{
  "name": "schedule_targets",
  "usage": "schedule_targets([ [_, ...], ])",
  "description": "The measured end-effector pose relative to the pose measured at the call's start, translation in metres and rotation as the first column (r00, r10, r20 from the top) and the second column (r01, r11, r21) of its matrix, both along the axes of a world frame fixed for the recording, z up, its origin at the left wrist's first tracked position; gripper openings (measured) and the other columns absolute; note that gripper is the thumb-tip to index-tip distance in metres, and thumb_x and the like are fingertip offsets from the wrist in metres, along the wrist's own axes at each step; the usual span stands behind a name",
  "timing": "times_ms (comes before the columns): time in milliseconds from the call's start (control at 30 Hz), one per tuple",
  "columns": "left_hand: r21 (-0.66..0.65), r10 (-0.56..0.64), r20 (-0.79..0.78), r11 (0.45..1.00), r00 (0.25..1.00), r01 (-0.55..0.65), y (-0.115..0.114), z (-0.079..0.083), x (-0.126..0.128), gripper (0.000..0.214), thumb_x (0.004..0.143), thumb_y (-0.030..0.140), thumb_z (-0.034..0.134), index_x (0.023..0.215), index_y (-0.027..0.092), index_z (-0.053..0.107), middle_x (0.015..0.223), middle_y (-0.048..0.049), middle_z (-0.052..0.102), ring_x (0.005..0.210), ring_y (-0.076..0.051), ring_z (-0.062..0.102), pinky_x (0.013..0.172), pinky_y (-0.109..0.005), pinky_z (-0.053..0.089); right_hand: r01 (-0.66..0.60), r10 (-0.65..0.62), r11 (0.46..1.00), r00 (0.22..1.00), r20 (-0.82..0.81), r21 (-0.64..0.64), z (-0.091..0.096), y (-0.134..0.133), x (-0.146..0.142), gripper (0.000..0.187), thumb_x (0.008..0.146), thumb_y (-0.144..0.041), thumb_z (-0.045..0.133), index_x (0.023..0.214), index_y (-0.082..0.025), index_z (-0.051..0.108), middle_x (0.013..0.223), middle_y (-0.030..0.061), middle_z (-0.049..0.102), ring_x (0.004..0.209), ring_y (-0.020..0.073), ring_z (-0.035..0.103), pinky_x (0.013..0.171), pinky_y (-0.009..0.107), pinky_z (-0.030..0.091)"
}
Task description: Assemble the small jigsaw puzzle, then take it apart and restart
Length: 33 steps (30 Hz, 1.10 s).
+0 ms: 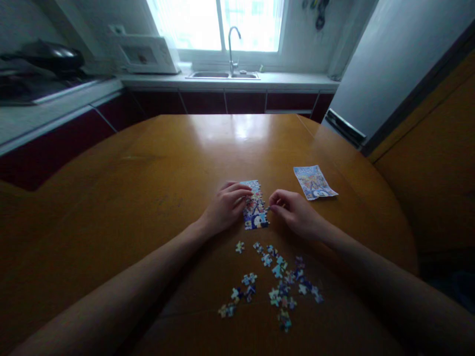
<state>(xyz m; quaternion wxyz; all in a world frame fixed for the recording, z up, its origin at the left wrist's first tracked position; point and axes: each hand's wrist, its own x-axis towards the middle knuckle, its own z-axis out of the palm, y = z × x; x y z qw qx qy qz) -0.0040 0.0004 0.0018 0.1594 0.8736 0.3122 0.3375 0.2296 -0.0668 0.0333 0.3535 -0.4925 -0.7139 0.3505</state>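
Note:
A partly joined jigsaw puzzle (256, 205) lies flat on the wooden table (166, 163), its right edge jagged with open tabs. My left hand (230, 201) rests over the puzzle's left side, fingers stretched across it and covering part of the picture. Just off the right edge, my right hand (287, 207) pinches a small puzzle piece (268, 208) between thumb and forefinger, close to the joined part. Nearer to me, several loose puzzle pieces (278, 269) are scattered, with a single piece (240, 246) below my left hand.
A creased picture sheet (315, 182) lies to the right, beyond my right hand. Past the table's far edge are a counter with a sink (211, 75) and tap, a white microwave (146, 54) and a pan (52, 54) on the stove. A fridge (386, 64) stands at right.

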Motion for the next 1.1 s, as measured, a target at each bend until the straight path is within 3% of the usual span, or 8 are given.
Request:
schedule_targets([
  [133,0.035,0.028,-0.178,0.999,0.984,-0.022,0.000,-0.003,0.002,0.033,0.102,0.026,0.049,0.130,0.022,0.066,0.141,-0.0049,0.063,0.131,-0.026,0.051,0.113,-0.050,0.043,0.181,-0.177,0.983,0.977,-0.115,0.018,-0.025,0.028,0.009,0.008,0.085,-0.024,0.063,0.082,-0.018,0.067,0.076,0.0022,0.066,0.068,0.0164,0.060,0.064,0.029,0.046],
  [300,-0.005,0.063,-0.344,0.998,0.937,-0.069,-0.004,-0.003,0.003,0.042,0.105,0.038,0.043,0.143,0.024,0.056,0.152,-0.0033,0.052,0.144,-0.028,0.041,0.119,-0.052,0.035,0.311,-0.304,0.950,0.943,-0.132,0.038,-0.038,0.060,0.008,0.015,0.082,-0.030,0.068,0.083,-0.016,0.073,0.078,0.0060,0.074,0.071,0.0189,0.066,0.067,0.030,0.050],
  [467,-0.010,0.081,-0.377,0.996,0.923,-0.092,-0.005,-0.003,0.002,0.043,0.105,0.042,0.043,0.143,0.026,0.056,0.153,-0.0009,0.052,0.143,-0.028,0.043,0.118,-0.051,0.035,0.295,-0.295,0.955,0.955,0.013,0.023,-0.034,0.094,-0.002,0.011,0.082,-0.021,0.069,0.083,-0.014,0.077,0.080,0.0083,0.077,0.073,0.0186,0.069,0.067,0.027,0.050],
  [633,-0.001,0.090,-0.385,0.995,0.918,-0.098,-0.006,-0.002,0.003,0.043,0.104,0.042,0.044,0.143,0.026,0.056,0.152,0.0008,0.052,0.142,-0.028,0.043,0.119,-0.049,0.035,0.280,-0.263,0.959,0.943,0.205,-0.054,-0.023,0.110,-0.010,0.011,0.082,-0.017,0.071,0.086,-0.012,0.080,0.083,0.0092,0.078,0.073,0.0169,0.068,0.063,0.024,0.047],
  [900,-0.008,0.093,-0.368,0.995,0.925,-0.103,-0.007,-0.002,0.004,0.042,0.103,0.041,0.047,0.142,0.028,0.056,0.151,0.0005,0.054,0.141,-0.028,0.044,0.118,-0.050,0.036,0.284,-0.223,0.943,0.927,0.302,-0.176,-0.020,0.128,-0.010,0.004,0.076,-0.015,0.076,0.078,-0.011,0.076,0.066,0.0066,0.073,0.056,0.0134,0.061,0.050,0.021,0.042],
  [1100,-0.009,0.091,-0.372,0.995,0.924,-0.102,-0.008,0.000,0.005,0.041,0.103,0.039,0.047,0.141,0.027,0.057,0.150,-0.0001,0.055,0.141,-0.028,0.044,0.118,-0.049,0.036,0.338,-0.257,0.925,0.894,0.366,-0.176,-0.018,0.133,-0.007,0.019,0.066,-0.020,0.085,0.064,-0.014,0.067,0.053,0.0033,0.064,0.048,0.0145,0.055,0.047,0.024,0.039],
])
